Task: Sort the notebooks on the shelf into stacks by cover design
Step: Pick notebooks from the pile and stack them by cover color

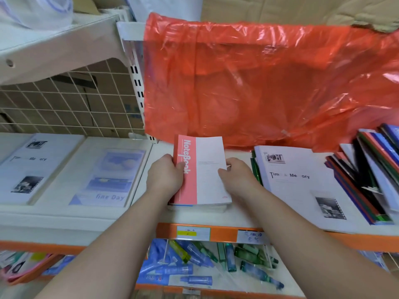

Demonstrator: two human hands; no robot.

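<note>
the pink-and-white paper notebook tops a small stack between both grips: left hand pinches its pink spine edge, right hand clasps its white edge.

**White shelf**, with an orange front strip bearing two paper labels.

- **Between the fingers:** a stack of pink-and-white "NoteBook" notebooks lies flat. The left hand grips its spine edge and the right hand its opposite edge.
- **Left of the left fingers****:** a "fine Day" stack lies apart from them. Farther left is a "Time & Memory" stack.
- **Right of the right fingers****:** a second "Time & Memory" stack sits near them. A slanted pile of coloured notebooks leans against its far side.
- **Beyond the fingertips:** a red plastic bag, whose lower edge reaches the back of the shelf.
</note>
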